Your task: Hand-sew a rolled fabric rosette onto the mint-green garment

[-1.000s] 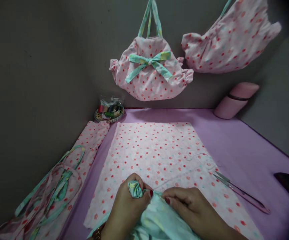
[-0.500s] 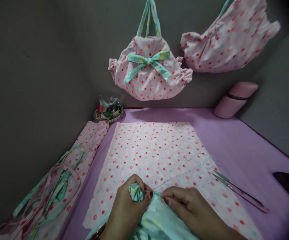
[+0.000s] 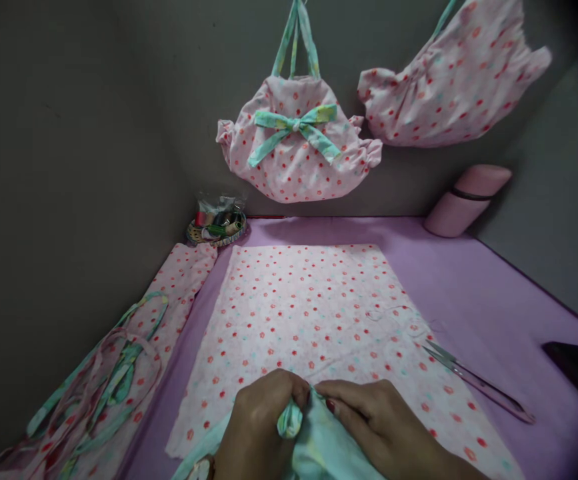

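My left hand (image 3: 269,413) is closed around the bunched edge of a mint-green fabric (image 3: 336,443), and a rolled fold of it pokes out of the fist. Close beside it, my right hand (image 3: 373,413) pinches the same edge between thumb and forefinger. The fingertips of both hands nearly meet there. Whether a needle sits between them is too small to make out. Under the hands lies a flat pink dotted cloth (image 3: 299,300), with a thin loose thread (image 3: 389,312) across its right part.
Scissors (image 3: 479,383) lie at the right edge of the cloth. A basket of thread spools (image 3: 217,230) stands at the back left. Fabric straps (image 3: 119,373) lie on folded cloth at left. Dotted bags (image 3: 293,173) hang behind; a pink bottle (image 3: 466,203) leans at back right.
My left hand has turned and shifted slightly right, nearer my right hand, and the fabric roll in its fist has moved right and down. Both hands keep hold of the fabric.
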{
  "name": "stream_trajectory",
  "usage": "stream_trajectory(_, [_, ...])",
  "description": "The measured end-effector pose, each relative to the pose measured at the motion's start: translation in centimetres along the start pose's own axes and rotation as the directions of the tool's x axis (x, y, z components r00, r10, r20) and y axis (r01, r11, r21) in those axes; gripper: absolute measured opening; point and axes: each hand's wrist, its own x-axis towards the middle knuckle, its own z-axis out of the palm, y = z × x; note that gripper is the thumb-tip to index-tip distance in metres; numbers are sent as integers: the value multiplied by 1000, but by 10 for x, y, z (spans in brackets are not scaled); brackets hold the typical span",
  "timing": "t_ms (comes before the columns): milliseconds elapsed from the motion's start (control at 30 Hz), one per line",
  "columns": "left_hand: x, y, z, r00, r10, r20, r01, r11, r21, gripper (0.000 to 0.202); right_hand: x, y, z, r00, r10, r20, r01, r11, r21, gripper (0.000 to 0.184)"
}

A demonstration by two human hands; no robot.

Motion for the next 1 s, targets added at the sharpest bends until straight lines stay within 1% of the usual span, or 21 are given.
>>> stream_trajectory(67, [-1,0,1,1000,-26,-12,26,1000,9,24,-1,1,2,1000,-5,-10,5,1000,-11,30])
stream_trajectory(100, [-1,-1,2,1000,-19,-11,20,1000,24,24,-1,1,3,1000,-5,-11,5,1000,-17,29])
stream_trajectory(200, [-1,-1,3,997,82,4,-82,990,116,20,-1,2,6,1000,4,-11,-4,999,-41,28])
stream_trajectory(267, [-1,-1,3,987,157,32,-160,968,194,16,-1,1,8,1000,5,-4,-5,999,-51,27])
stream_trajectory(400, [0,3,2,971,215,104,-236,932,276,11,0,-1,11,1000,21,12,-21,999,-32,28])
stream_trajectory(467, [0,4,1,967,230,107,-251,926,282,12,0,-1,12,999,33,8,-33,999,-22,28])
stream_trajectory(600, [-1,3,3,962,268,59,-273,921,277,9,0,-1,14,999,30,-13,-30,999,-27,28])
stream_trajectory(667, [-3,1,5,949,316,-1,-307,921,239,6,1,-1,15,999,29,-29,-30,999,-32,28])
stream_trajectory(733, [-3,0,7,933,355,-61,-341,924,172,7,2,-2,15,998,33,-56,-35,999,-32,30])
stream_trajectory(767, [-3,0,7,931,355,-87,-342,930,132,8,2,-2,14,997,30,-73,-32,999,-27,30])
stream_trajectory(833, [-2,1,6,943,308,-128,-304,951,50,13,3,-4,13,994,14,-108,-14,1000,-2,29])
stream_trajectory(933, [0,3,3,964,197,-181,-207,977,-41,20,2,-4,12,990,-14,-143,21,999,47,27])
stream_trajectory(1000, [1,4,1,976,116,-187,-132,988,-78,20,2,-3,12,988,-14,-152,23,998,57,27])
